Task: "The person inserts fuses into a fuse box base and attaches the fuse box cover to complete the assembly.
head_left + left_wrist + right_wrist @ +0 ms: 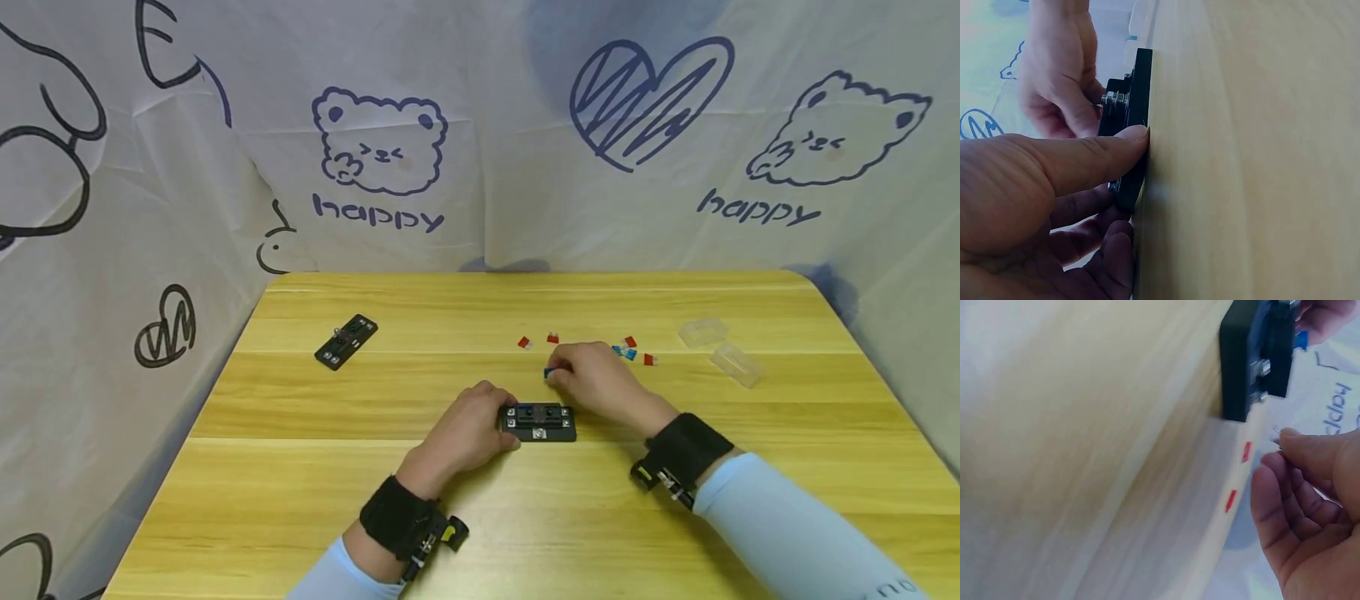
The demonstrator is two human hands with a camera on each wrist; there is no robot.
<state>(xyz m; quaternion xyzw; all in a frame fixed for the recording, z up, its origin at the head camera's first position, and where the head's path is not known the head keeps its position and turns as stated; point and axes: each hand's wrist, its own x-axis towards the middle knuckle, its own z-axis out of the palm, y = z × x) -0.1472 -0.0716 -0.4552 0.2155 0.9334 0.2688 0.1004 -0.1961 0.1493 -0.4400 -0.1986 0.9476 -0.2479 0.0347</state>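
My left hand (471,425) grips the left end of a black fuse block (551,433) with metal screw terminals, lying on the table. In the left wrist view, the thumb lies along the edge of the block (1141,81) and the other fingers curl at its end. My right hand (600,379) pinches a small blue blade fuse (549,373) just above and right of the block, apart from it. The right wrist view shows only thin metal prongs (1277,432) at its fingertips. A bit of blue (1301,340) shows on the block's far side.
Red fuses (524,342) and blue fuses (624,352) lie loose beyond my right hand. Two clear plastic covers (735,364) sit at the right. A second black fuse block (347,342) lies at the back left. A drawn-on white cloth (480,150) hangs behind the wooden table (300,483).
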